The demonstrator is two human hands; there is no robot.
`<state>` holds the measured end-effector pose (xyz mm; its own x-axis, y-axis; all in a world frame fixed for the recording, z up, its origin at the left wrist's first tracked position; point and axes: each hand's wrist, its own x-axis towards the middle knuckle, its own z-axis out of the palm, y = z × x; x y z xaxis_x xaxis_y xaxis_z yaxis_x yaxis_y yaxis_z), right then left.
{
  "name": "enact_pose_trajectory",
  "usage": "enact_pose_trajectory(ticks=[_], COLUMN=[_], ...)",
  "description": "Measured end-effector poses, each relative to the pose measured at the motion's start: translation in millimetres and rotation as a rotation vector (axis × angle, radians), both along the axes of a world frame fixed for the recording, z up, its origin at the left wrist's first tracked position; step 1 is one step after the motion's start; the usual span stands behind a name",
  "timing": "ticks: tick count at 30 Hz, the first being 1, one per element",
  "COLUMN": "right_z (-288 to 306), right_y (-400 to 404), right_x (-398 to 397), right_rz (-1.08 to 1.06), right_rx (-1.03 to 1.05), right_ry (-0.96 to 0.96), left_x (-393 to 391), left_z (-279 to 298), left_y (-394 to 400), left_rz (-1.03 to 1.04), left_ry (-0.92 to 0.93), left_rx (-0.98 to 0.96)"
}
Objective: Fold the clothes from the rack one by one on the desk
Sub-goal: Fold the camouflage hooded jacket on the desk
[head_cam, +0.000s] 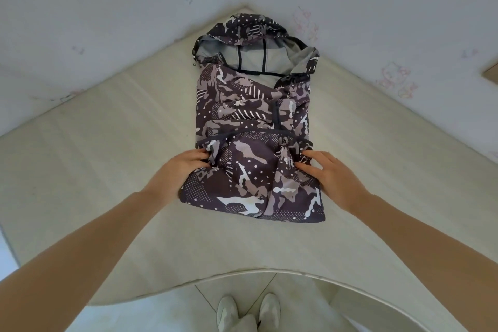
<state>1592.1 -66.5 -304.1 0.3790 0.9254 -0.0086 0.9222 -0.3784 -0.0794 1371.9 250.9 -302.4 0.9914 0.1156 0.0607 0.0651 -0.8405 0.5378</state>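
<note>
A dark camouflage hooded jacket (253,121) lies on the pale desk (107,170), hood toward the far corner, its sleeves tucked in and its lower part folded up over the body. My left hand (177,172) rests on the left edge of that folded lower part, fingertips on the fabric. My right hand (331,180) lies flat against the right edge, fingers straight and spread on the cloth. Both forearms reach in from the bottom corners.
The desk fits into a corner between two pale walls (94,21) with faint cartoon prints. Its curved front edge (242,275) runs above a tiled floor, where two white shoes (248,312) show. A brown object (491,73) pokes in at the right edge.
</note>
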Motion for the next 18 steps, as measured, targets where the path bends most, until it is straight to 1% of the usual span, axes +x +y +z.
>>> enact_pose_trajectory(ticks=[3,5,6,7,8,9,10,11,13,15,18], right_z=[12.5,25.0,34.0,43.2,53.2,64.0,71.5,77.9,81.5,79.5,59.1], right_y=[-13.2,-22.9,-28.9,-31.7,-32.0,-29.9,-25.9,-21.3,-9.7,1.0,7.2], right_x=[-7.2,-15.1,-20.8,-28.0,-36.5,-44.3,-50.5,-56.6,-64.4,-69.3,-74.9], right_rz=[-0.05,-0.077,-0.11,-0.184,-0.269,-0.347,-0.416,-0.474,-0.571,-0.648,-0.812], right_rx=[0.146,0.248,0.305,0.363,0.437,0.507,0.547,0.541,0.556,0.527,0.413], right_ry=[0.219,0.342,0.446,0.608,0.801,0.893,0.887,0.848,0.843,0.859,0.85], left_x=[-11.0,-19.2,-22.2,-22.8,-22.5,-23.9,-24.2,-25.3,-27.8,-25.3,-22.8], left_z=[18.0,25.7,32.2,37.8,43.8,53.2,61.4,69.0,78.0,73.1,49.7], left_y=[-1.6,-1.5,-1.7,-2.9,-6.1,-11.4,-19.6,-29.0,-47.1,-57.8,-62.2], left_rz=[0.013,0.074,0.14,0.225,0.33,0.416,0.473,0.498,0.562,0.647,0.799], left_ry=[-0.035,-0.041,0.009,0.071,0.09,0.102,0.084,0.059,-0.016,-0.084,-0.048], left_rx=[-0.22,-0.341,-0.426,-0.537,-0.662,-0.748,-0.764,-0.741,-0.673,-0.592,-0.482])
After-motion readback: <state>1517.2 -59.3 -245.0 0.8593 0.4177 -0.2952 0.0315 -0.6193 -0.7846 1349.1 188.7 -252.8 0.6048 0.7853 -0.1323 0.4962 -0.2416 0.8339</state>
